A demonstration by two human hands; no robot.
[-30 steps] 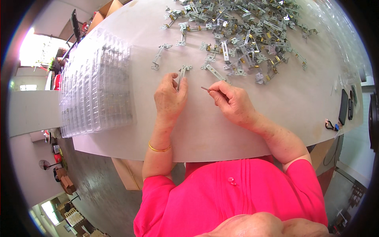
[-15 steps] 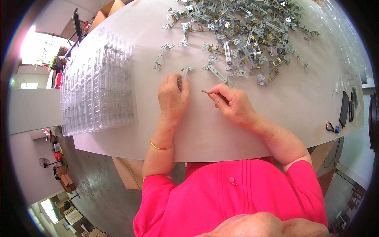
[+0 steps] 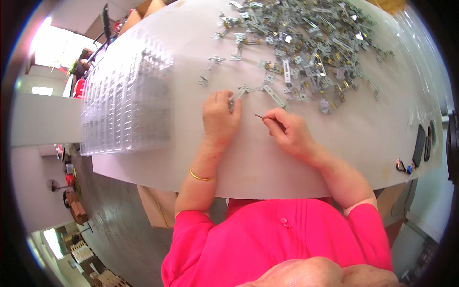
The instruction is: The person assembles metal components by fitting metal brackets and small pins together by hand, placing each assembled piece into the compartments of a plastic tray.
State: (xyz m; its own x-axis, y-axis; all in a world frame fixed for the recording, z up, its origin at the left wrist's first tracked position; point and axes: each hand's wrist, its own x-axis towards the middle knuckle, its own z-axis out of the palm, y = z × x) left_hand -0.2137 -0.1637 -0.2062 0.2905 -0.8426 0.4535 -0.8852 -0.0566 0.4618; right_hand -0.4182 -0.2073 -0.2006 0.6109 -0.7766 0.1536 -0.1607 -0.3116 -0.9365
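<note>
My left hand (image 3: 221, 115) is closed around a small silvery metal bracket (image 3: 243, 90), whose far end pokes out beyond the fingertips. To the right, my right hand (image 3: 289, 130) pinches a thin, dark metal pin (image 3: 259, 116) that points left toward the left hand; the two hands are apart. Just beyond them lies a loose metal bracket (image 3: 274, 96). Another loose bracket (image 3: 210, 70) rests farther off to the left. A big heap of similar brackets (image 3: 315, 43), some with brass-coloured parts, spreads over the far side of the table.
On the left of the pale table (image 3: 201, 184) stands a tall stack of clear plastic trays (image 3: 126, 100). Clear plastic sheeting (image 3: 416, 62) lies along the right edge. Near it are a black flat object (image 3: 418, 146) and a small tool with dark loops (image 3: 400, 165).
The whole view has shifted, so the table and stack sit a bit farther right. The bracket in my left hand has turned, its far end now slanting right. My right hand keeps its pinch.
</note>
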